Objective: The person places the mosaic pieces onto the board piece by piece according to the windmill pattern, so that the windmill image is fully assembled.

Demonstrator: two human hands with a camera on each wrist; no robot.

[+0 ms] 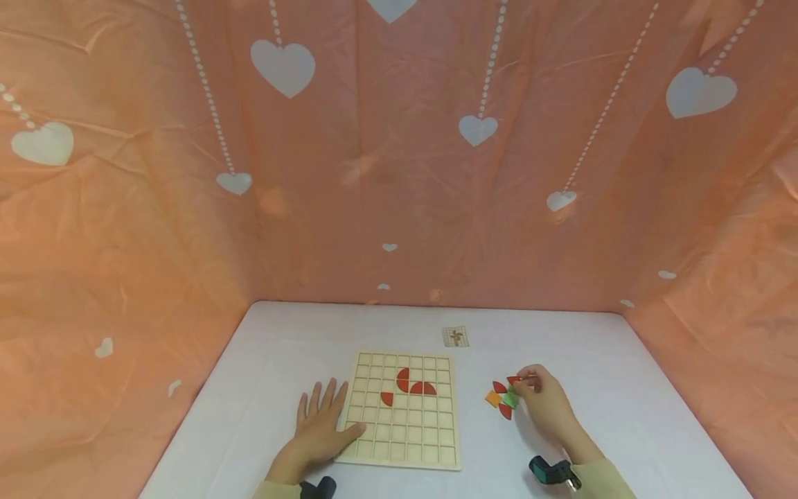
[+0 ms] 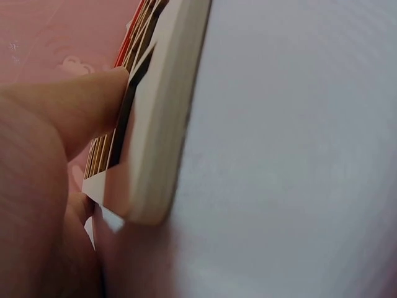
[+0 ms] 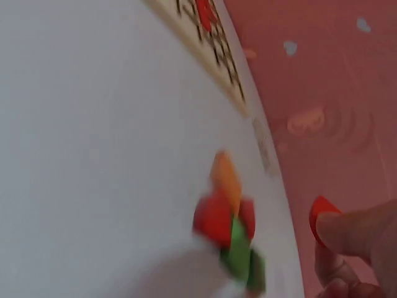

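My left hand (image 1: 316,430) lies with fingers spread at the left side of a wooden grid board (image 1: 430,459), its thumb resting on the board's near left corner. In the left wrist view the thumb (image 2: 93,105) presses over the raised rim. Several red quarter-circle pieces (image 1: 403,380) sit in cells around the board's upper middle. Right of the board, my right hand (image 1: 547,405) pinches a red piece (image 3: 317,220) between thumb and finger. Beneath it is a small pile with an orange square (image 1: 493,398), green pieces (image 1: 510,400) and red quarter-circles (image 1: 505,412).
A small pattern card (image 1: 456,337) with a brown design on a grid lies behind the board. The white table (image 1: 299,333) is walled in by orange-pink cloth (image 1: 374,173) printed with hearts. Each wrist wears a dark camera (image 1: 548,471).
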